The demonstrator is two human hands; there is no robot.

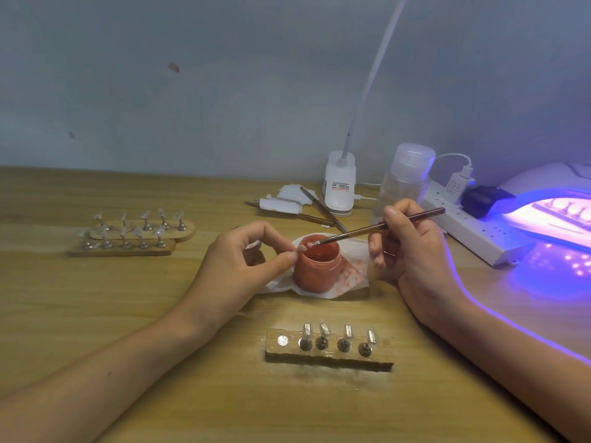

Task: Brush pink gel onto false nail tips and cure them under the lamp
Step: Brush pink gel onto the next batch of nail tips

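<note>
My left hand (243, 263) pinches a small nail tip (300, 248) between thumb and forefinger, right at the rim of an open jar of pink gel (316, 266). The jar stands on a stained white tissue (355, 273). My right hand (412, 251) grips a brown brush (380, 226) like a pen, its bristles touching the nail tip over the jar's mouth. In front of me a wooden holder (329, 354) carries several nail tips on metal stands, with one bare magnet at its left end. At the far right the curing lamp (553, 212) glows violet with a holder of tips inside.
Two more wooden holders (134, 233) with clear tips sit at the back left. Behind the jar lie tweezers and white pads (294, 203), a clip lamp's base (339, 187), a clear bottle (404, 180) and a white power strip (473, 231).
</note>
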